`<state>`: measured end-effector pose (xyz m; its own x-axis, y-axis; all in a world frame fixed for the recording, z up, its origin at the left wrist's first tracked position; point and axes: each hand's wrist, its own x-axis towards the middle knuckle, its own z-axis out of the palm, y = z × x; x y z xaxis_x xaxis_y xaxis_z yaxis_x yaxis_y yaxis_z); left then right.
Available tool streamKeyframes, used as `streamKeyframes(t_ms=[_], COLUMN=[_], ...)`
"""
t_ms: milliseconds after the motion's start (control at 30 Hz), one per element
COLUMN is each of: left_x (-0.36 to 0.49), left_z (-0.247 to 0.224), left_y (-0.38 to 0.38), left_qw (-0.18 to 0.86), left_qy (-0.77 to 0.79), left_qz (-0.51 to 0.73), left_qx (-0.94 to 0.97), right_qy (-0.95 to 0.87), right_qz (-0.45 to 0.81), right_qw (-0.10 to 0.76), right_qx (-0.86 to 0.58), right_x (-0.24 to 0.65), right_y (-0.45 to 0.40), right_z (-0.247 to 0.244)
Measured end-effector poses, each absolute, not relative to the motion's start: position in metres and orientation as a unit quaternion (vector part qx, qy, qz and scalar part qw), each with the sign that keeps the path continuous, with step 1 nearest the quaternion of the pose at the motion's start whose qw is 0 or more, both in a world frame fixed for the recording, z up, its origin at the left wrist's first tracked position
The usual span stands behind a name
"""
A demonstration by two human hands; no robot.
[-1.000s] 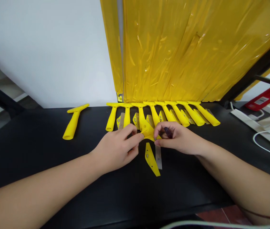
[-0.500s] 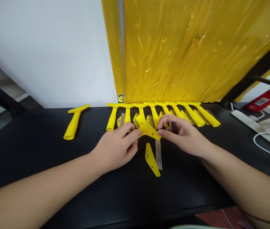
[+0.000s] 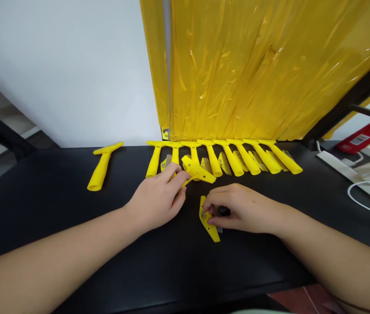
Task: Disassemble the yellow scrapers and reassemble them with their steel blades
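My left hand (image 3: 162,196) is closed around a yellow plastic scraper handle (image 3: 204,174), its flat head with small holes pointing right. My right hand (image 3: 240,207) has thumb and forefinger curled at a loose yellow cover plate (image 3: 211,230) that lies on the table and carries small screws. Tucked in the right palm is a short dark tool (image 3: 224,211); its kind is mostly hidden by the fingers. Under that hand, the end of a thin metal blade (image 3: 219,230) shows beside the plate.
Along the back edge runs a row of yellow scraper handles (image 3: 232,159), with yellow plates and blades (image 3: 224,163) between them. One more handle (image 3: 101,168) lies apart at left. White trays and a cable (image 3: 364,182) are at right. Yellow film (image 3: 237,65) hangs behind the black table (image 3: 139,270).
My right hand has let go of the scraper head and come down toward me to the loose cover plate. My left hand keeps the scraper, its head now tilted differently.
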<state>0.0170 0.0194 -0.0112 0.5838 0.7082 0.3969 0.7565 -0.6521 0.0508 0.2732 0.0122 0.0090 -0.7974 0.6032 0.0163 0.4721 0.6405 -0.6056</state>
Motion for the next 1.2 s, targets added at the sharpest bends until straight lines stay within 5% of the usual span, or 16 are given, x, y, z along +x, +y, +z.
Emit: streamKeyframes(t_ms=[300,700,900,1200], left_x=[0.015,0.013,0.013,0.014], left_z=[-0.013,-0.013,-0.013,-0.013], left_y=[0.022,0.025,0.025,0.025], left_qw=[0.03,-0.01,0.003,0.002], left_qy=[-0.408,-0.419,-0.419,-0.413], left_qz=[-0.198,-0.199,-0.202,-0.209], left_qx=[-0.891,-0.886,-0.885,-0.886], right_qy=[-0.874,-0.862,-0.881,-0.909], right_qz=[0.22,0.233,0.16,0.218], right_qw=[0.276,-0.048,-0.039,0.022], right_qx=[-0.334,-0.447,-0.444,-0.355], right_x=[0.286,0.312,0.307,0.296], right_y=[0.02,0.034,0.025,0.027], right_z=[0.016,0.023,0.022,0.019])
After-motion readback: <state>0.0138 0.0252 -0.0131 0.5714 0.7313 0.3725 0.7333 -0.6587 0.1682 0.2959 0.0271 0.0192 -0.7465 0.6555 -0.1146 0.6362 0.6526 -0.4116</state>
